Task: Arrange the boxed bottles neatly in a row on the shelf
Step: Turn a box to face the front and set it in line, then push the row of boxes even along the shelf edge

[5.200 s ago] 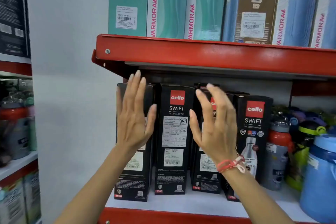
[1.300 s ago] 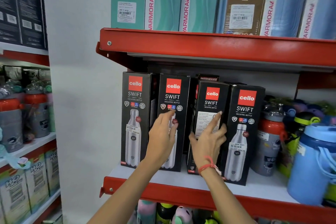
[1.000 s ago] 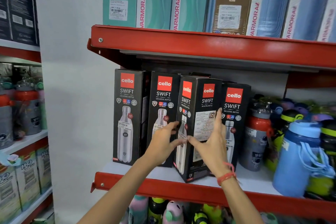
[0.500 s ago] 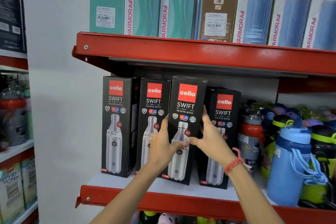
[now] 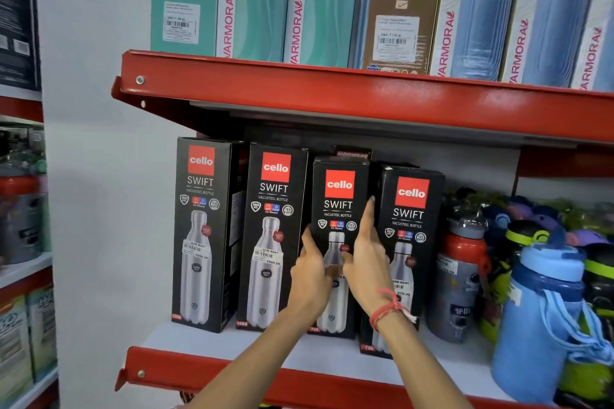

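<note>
Several black boxed bottles stand upright with their fronts facing me on the white shelf (image 5: 332,354) with a red front edge. The first box (image 5: 202,236) and second box (image 5: 272,239) are tall. The third box (image 5: 339,206) is shorter and stands between them and the fourth box (image 5: 410,226). My left hand (image 5: 310,276) grips the third box's left edge. My right hand (image 5: 367,262), a red thread at its wrist, holds the right edge. The box's base rests on the shelf.
Loose bottles crowd the shelf right of the boxes: a red-and-grey flask (image 5: 460,282) and a blue jug (image 5: 541,325). The red upper shelf (image 5: 365,100) hangs low over the boxes and carries teal and blue cartons. A white wall is on the left.
The third box, which was turned and lifted forward in both hands, now stands back in the row, front facing out. Both hands still hold its sides.
</note>
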